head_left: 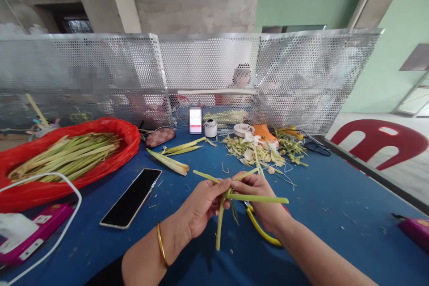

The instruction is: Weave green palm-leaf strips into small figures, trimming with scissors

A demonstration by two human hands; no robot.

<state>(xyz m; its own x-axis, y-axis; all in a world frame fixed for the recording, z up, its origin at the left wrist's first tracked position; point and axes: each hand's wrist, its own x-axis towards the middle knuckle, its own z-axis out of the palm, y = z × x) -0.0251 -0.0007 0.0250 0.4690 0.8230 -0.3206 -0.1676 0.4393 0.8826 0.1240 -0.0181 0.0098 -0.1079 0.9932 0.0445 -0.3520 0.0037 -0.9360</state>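
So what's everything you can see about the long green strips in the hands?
The long pale green leaf strips look thin, flat and bendy, like plant blades. Several cross at one spot, pinched between the fingertips of the left hand and the right hand. One sticks out to the right, one hangs down, shorter ends point up. They are held over the blue table.

Phone [131, 197] lies left of the held stalks [261, 198], right of the bag [131, 137] (scraps [254, 151] behind).

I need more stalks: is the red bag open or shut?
Open: the red bag is spread wide, with stalks inside in plain view.
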